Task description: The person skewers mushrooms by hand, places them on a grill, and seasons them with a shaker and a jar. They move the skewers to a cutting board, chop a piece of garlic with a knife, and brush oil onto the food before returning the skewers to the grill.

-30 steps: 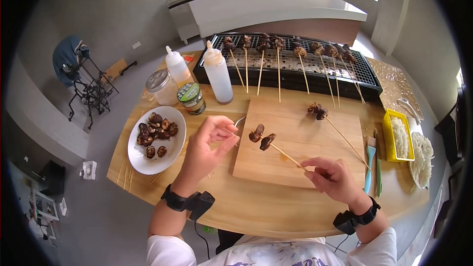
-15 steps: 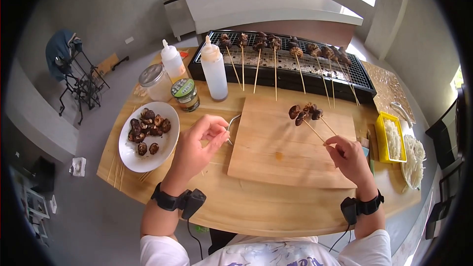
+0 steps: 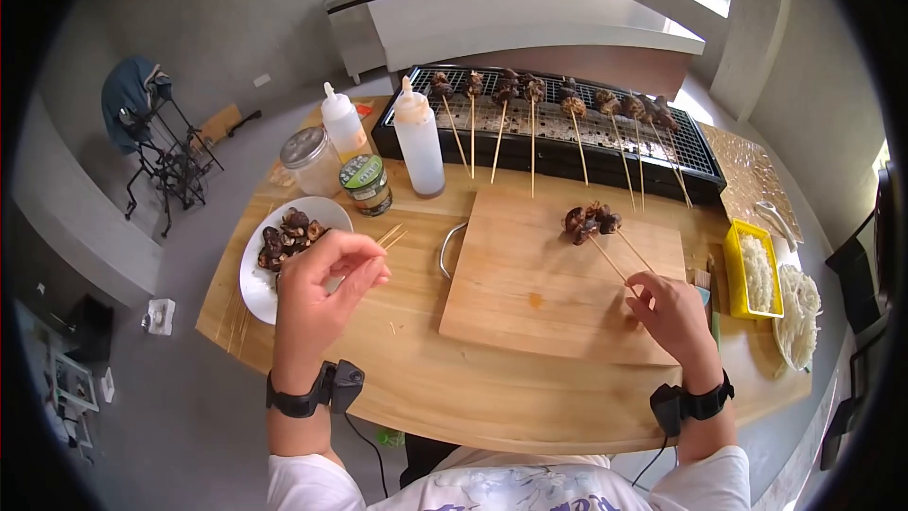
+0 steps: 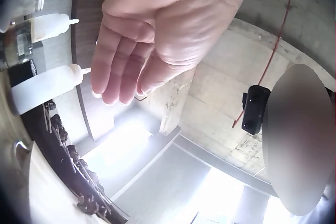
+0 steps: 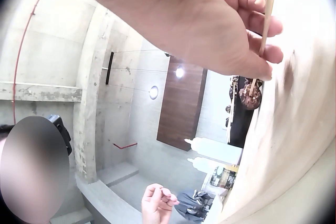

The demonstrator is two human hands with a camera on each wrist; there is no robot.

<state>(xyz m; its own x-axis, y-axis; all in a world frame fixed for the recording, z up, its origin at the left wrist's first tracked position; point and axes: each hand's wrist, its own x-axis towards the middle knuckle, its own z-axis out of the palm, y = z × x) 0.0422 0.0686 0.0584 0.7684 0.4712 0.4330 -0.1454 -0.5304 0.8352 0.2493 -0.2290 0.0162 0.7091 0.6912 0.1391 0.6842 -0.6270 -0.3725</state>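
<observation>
My right hand (image 3: 672,314) pinches the bare end of a mushroom skewer (image 3: 610,262) between thumb and fingers. Its dark mushrooms (image 3: 575,224) sit at the far tip, low over the wooden cutting board (image 3: 506,274). A second mushroom skewer (image 3: 632,246) lies beside it, its mushrooms close against the held ones. In the right wrist view the stick (image 5: 268,19) runs along the fingers to a browned mushroom (image 5: 251,98). My left hand (image 3: 322,298) hovers by the white plate (image 3: 257,295) of mushrooms, fingers loosely bent, holding nothing; it hides part of the plate.
A black grill (image 3: 558,159) at the back bears several mushroom skewers. Squeeze bottles (image 3: 421,151), a lidded jar (image 3: 310,161) and a green-labelled jar (image 3: 365,185) stand left. Loose sticks (image 3: 392,237) lie near the plate. A yellow basket (image 3: 732,265) holds white noodle-like strands at right.
My right hand has carried the skewer from the board's middle to the right, beside the other one. My left hand has moved left from the board's edge to the plate.
</observation>
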